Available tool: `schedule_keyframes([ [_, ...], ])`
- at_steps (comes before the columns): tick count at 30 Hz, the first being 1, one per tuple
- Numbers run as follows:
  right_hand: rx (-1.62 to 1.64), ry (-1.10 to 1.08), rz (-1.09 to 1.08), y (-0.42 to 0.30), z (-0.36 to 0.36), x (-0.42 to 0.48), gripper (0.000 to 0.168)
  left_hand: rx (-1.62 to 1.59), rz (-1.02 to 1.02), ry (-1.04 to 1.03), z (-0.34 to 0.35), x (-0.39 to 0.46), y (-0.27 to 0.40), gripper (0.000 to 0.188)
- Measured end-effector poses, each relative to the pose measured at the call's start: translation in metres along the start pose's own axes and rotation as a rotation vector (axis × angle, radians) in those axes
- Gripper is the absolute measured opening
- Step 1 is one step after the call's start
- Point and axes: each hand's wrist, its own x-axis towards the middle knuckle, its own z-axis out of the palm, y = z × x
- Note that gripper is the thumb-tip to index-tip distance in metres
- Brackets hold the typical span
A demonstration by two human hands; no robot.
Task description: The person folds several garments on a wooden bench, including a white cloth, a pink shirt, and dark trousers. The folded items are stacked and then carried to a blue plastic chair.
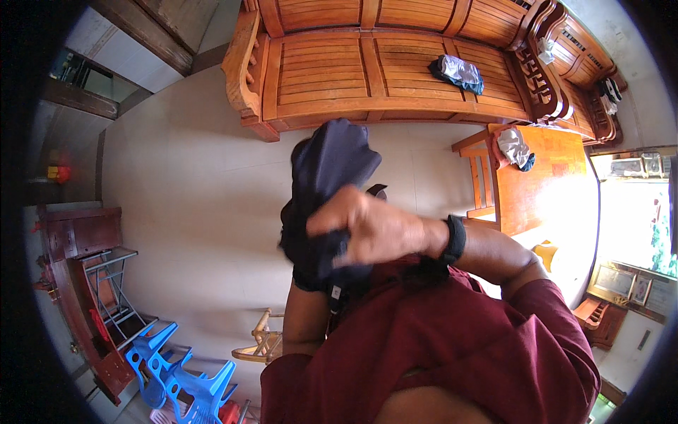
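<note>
A dark navy cloth garment [339, 159] hangs bunched up in front of my chest, over the tiled floor. My right hand [365, 228], a little blurred and with a black band at its wrist, grips the middle of the garment with curled fingers. My left forearm [305, 320] runs up from below into the dark fabric. The cloth covers my left hand, so its fingers cannot be seen. A small white tag [336, 292] shows at the garment's lower edge, near my maroon shirt [424, 328].
Folded clothes [460, 73] lie on a wooden bench [323, 69] ahead. More clothes [514, 147] rest on a wooden table [529, 196] at right. Blue plastic stools [196, 387], a folding metal frame [114, 302] and a bamboo chair [262, 339] stand at lower left.
</note>
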Motion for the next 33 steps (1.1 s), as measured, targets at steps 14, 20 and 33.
schedule_keyframes([
  [14,-0.462,0.337,0.046,0.001,-0.031,-0.003,0.056,0.657,0.247,0.093,-0.012,0.022,0.041,0.041],
  [20,0.05,0.038,0.027,0.004,-0.018,-0.006,0.031,0.575,0.185,0.043,-0.009,0.014,0.036,0.043],
  [33,0.045,-0.195,-0.082,-0.013,-0.004,-0.016,0.02,0.04,-0.057,0.053,-0.001,0.005,0.023,0.044],
])
